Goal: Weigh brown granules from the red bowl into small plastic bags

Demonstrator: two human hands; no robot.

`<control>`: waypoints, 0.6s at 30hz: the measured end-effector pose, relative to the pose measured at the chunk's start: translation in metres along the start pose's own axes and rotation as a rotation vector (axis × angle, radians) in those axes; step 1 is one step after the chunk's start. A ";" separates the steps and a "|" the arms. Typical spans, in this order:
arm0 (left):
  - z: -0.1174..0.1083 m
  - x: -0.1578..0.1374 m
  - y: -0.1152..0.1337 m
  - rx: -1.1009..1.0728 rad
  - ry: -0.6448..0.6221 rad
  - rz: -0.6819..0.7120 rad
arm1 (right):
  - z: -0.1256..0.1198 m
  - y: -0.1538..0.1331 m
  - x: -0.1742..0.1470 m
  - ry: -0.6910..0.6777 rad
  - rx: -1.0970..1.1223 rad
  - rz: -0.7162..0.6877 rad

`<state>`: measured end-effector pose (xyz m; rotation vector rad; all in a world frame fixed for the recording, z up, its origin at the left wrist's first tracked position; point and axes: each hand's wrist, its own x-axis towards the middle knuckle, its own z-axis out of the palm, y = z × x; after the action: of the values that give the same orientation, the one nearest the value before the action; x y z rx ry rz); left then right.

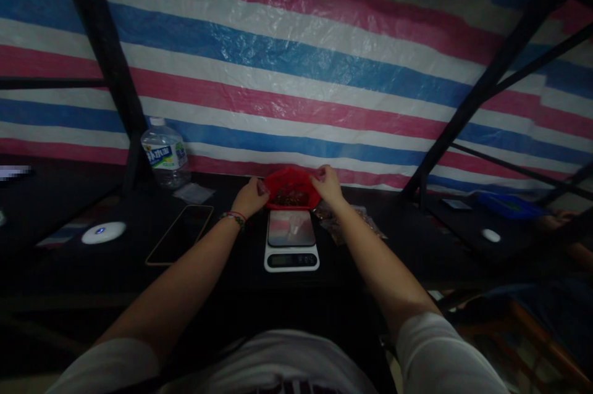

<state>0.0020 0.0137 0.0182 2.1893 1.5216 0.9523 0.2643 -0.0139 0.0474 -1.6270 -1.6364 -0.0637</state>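
Observation:
A red tray point(291, 178) with a heap of small brown and yellowish pieces point(291, 197) in it stands at the back of the black table, behind a digital scale point(291, 261). My left hand point(251, 197) grips the tray's left rim between thumb and fingers. On the opposite side, my right hand point(328, 186) pinches the right rim. The scale is white with a shiny weighing plate and a dark display; a small clear item point(294, 226) or a reflection shows on the plate. Clear bags of small brownish pieces point(365, 221) lie under and beside my right forearm.
Left of me lie a phone point(180, 236), a white oval device point(104, 232) and a clear plastic packet point(193, 193). A large labelled bottle point(165, 153) stands behind them. Black frame posts rise either side before striped sheeting. At far right, another person's hand point(558, 220) is near a blue tray point(509, 205).

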 end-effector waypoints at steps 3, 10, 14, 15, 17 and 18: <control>-0.003 -0.005 -0.003 0.009 0.031 0.064 | 0.011 -0.017 0.004 -0.352 0.020 -0.211; -0.022 -0.014 -0.005 -0.059 0.091 0.301 | 0.049 -0.039 0.007 -0.835 -0.109 -0.374; -0.033 -0.020 -0.003 -0.060 -0.149 0.372 | 0.059 -0.041 0.009 -0.928 -0.149 -0.309; -0.035 -0.022 -0.003 -0.057 -0.243 0.374 | 0.060 -0.042 0.009 -0.930 -0.158 -0.291; -0.038 -0.023 -0.005 -0.069 -0.418 0.376 | 0.061 -0.043 0.011 -0.927 -0.182 -0.267; -0.039 -0.023 -0.006 -0.081 -0.471 0.380 | 0.062 -0.043 0.012 -0.923 -0.206 -0.259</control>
<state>-0.0331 -0.0095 0.0349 2.4614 0.8609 0.5195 0.1986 0.0228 0.0339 -1.6905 -2.5994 0.4669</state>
